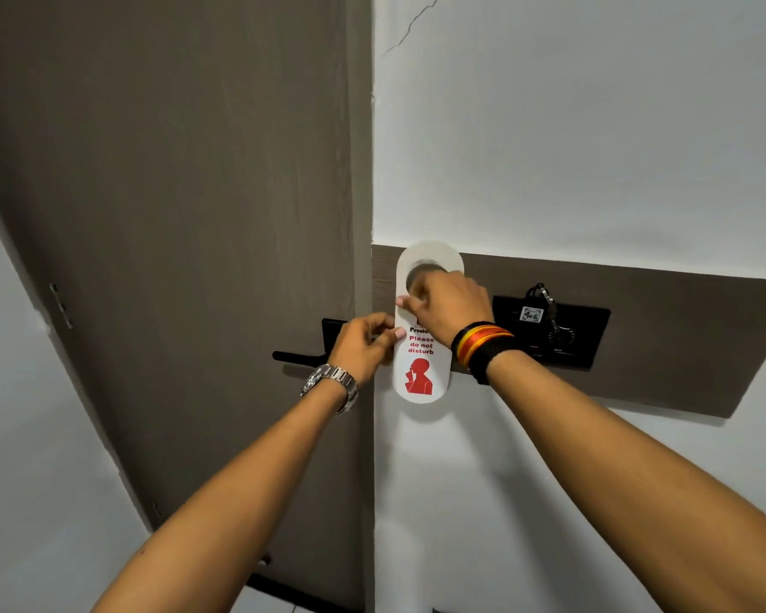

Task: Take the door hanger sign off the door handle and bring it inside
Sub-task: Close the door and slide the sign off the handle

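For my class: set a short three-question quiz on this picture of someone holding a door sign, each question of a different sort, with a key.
1. True or false: the sign hangs on the door handle.
2. Which wrist wears the metal watch? A) left B) right C) neither
3. Fill in: the red words on the sign read "Please do not ____".

Key
1. False: both hands hold it in front of the wall, to the right of the handle; the left hand pinches its left edge and the right hand grips near its hole.
2. A; the right wrist wears a black, red and yellow band.
3. disturb
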`<control>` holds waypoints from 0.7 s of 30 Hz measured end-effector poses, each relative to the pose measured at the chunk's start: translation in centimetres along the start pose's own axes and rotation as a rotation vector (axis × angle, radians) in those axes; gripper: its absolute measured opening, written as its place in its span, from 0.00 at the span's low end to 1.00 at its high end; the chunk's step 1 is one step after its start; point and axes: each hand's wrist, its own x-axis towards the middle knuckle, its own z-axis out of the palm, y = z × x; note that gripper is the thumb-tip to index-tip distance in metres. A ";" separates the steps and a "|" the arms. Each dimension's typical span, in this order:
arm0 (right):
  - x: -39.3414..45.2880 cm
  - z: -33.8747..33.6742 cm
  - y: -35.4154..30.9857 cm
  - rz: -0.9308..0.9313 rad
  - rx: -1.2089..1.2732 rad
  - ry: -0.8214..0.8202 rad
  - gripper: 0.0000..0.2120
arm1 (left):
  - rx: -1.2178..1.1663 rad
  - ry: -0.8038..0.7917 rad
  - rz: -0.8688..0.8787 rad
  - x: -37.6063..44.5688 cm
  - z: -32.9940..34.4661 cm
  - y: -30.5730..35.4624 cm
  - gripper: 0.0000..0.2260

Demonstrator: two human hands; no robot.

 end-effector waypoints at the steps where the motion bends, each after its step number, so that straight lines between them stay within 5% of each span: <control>1: -1.0 -0.8 0.9 0.032 0.123 0.069 0.14 | -0.049 -0.004 0.006 -0.1 0.2 0.3 0.07; 5: -6.1 -3.3 6.2 0.153 0.502 0.326 0.13 | -0.208 -0.034 0.039 -0.4 2.1 1.9 0.07; 10: -12.2 -4.8 12.4 0.338 0.772 0.157 0.06 | -0.293 -0.192 0.082 -1.7 9.0 5.4 0.05; 21: -26.9 -12.8 31.9 0.576 0.790 0.286 0.10 | -0.220 -0.377 0.152 -8.7 32.8 12.6 0.08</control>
